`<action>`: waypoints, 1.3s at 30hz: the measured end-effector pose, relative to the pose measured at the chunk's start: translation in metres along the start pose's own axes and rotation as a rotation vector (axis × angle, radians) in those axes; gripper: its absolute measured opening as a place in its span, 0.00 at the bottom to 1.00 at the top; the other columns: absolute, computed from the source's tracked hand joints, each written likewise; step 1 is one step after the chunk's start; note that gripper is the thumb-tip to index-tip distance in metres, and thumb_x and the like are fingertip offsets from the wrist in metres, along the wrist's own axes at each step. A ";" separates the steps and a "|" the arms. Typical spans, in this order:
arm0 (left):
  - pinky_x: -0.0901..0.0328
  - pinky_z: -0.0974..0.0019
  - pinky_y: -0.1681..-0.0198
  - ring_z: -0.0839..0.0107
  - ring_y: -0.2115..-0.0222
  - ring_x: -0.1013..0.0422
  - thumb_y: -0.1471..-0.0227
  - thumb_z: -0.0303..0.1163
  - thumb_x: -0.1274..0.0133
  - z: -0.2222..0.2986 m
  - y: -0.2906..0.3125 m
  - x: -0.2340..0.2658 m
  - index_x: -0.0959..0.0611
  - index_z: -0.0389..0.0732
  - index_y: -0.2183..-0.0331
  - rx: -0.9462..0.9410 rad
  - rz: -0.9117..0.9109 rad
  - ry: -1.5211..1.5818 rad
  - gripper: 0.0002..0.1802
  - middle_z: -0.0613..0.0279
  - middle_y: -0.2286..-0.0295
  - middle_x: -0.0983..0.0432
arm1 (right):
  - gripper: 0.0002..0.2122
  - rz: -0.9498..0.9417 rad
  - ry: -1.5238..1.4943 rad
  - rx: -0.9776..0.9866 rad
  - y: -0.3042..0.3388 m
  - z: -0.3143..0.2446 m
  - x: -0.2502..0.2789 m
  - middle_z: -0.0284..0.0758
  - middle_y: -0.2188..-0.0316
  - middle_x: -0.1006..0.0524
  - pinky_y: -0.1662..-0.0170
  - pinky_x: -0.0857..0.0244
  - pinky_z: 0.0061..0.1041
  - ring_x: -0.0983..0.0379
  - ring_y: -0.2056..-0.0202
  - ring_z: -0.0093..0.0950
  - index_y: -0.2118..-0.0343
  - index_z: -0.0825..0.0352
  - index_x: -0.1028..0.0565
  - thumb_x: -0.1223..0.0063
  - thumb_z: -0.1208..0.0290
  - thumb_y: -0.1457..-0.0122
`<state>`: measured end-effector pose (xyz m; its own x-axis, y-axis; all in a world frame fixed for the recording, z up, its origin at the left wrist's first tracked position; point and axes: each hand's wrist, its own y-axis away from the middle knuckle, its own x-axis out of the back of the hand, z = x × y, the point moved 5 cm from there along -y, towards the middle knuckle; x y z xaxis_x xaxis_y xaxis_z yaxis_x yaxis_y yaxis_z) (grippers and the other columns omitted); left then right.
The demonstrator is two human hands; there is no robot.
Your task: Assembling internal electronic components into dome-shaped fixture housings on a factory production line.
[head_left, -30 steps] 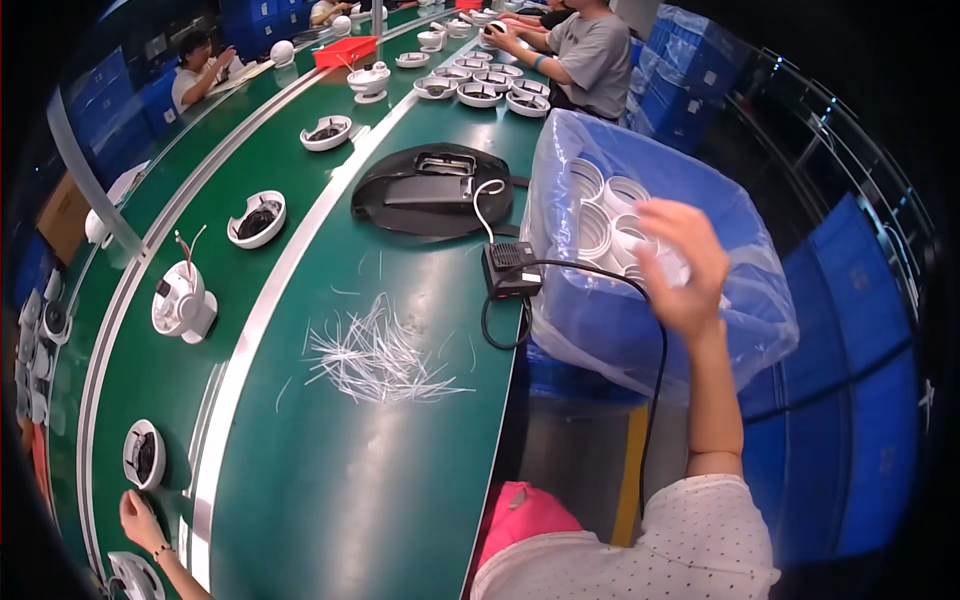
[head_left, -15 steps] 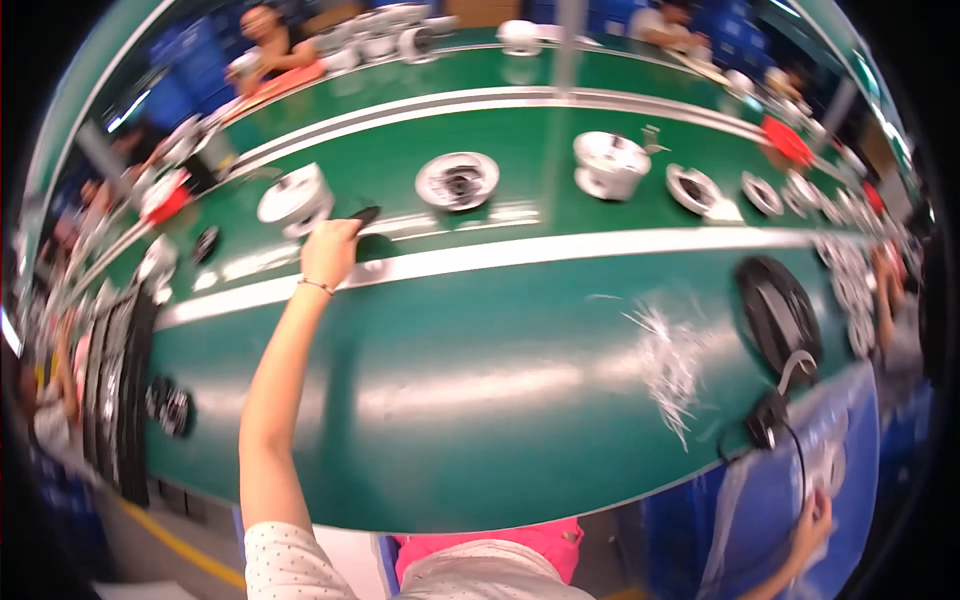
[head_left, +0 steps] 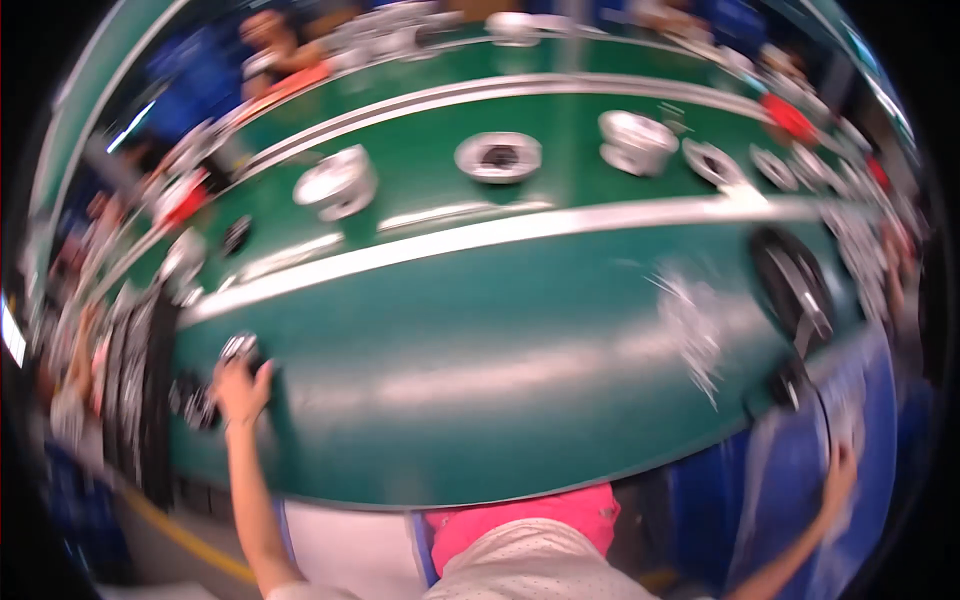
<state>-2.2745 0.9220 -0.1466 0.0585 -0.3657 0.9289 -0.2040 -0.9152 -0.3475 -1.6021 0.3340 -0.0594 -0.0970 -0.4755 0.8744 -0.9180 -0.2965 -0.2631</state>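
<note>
The picture is motion-blurred. My left hand (head_left: pixel 240 388) is stretched to the near left part of the green table (head_left: pixel 480 350). Its fingers are closed around a small round silver-and-black part (head_left: pixel 240 346). More small dark parts (head_left: pixel 195 400) lie just left of that hand. My right hand (head_left: pixel 838 478) hangs low at the far right, inside a blue bin lined with clear plastic (head_left: pixel 800 470). Blur hides whether its fingers hold anything.
White round housings (head_left: pixel 338 182) and a flat ring (head_left: pixel 497 156) ride on the green belt beyond a pale strip. A black round device (head_left: pixel 790 285) with a cable and a pile of thin white strips (head_left: pixel 692 322) lie at the right. Other people work along the far side.
My left hand came back from the belt's edge to the near left of the table, now with a small part in it. My right hand stayed down at the blue bin.
</note>
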 end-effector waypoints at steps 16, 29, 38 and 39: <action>0.46 0.58 0.53 0.54 0.54 0.41 0.54 0.19 0.58 0.339 -0.069 0.200 0.29 0.30 0.62 -1.107 0.417 0.669 0.13 0.51 0.61 0.33 | 0.08 -0.246 0.071 -0.034 0.006 0.049 0.002 0.38 0.79 0.24 0.71 0.34 0.22 0.26 0.75 0.25 0.76 0.69 0.24 0.45 0.72 0.61; 0.34 0.66 0.72 0.59 0.76 0.28 0.67 0.25 0.51 0.755 0.255 0.286 0.22 0.34 0.77 -2.469 -0.780 0.532 0.08 0.48 0.80 0.27 | 0.11 -0.700 0.331 0.069 0.011 0.062 -0.058 0.44 0.76 0.26 0.62 0.38 0.33 0.31 0.67 0.39 0.75 0.71 0.25 0.51 0.70 0.64; 0.34 0.63 0.70 0.55 0.75 0.29 0.73 0.52 0.43 0.797 0.313 0.266 0.21 0.34 0.82 -2.522 -0.527 -0.108 0.27 0.46 0.80 0.28 | 0.30 -1.371 -0.322 -0.154 0.039 0.082 -0.081 0.47 0.53 0.36 0.51 0.44 0.28 0.40 0.51 0.37 0.52 0.74 0.40 0.50 0.67 0.62; 0.35 0.63 0.68 0.55 0.73 0.29 0.73 0.55 0.44 0.800 0.315 0.251 0.21 0.33 0.81 -2.497 -0.507 -0.197 0.30 0.47 0.78 0.27 | 0.30 -1.395 -0.320 -0.170 0.040 0.081 -0.080 0.47 0.54 0.35 0.52 0.43 0.28 0.38 0.52 0.38 0.53 0.74 0.39 0.50 0.67 0.62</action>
<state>-1.5423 0.4064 -0.1257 0.4366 -0.4285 0.7911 -0.3186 0.7487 0.5813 -1.6005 0.2929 -0.1726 0.9694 -0.0540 0.2393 -0.2259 -0.5765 0.7852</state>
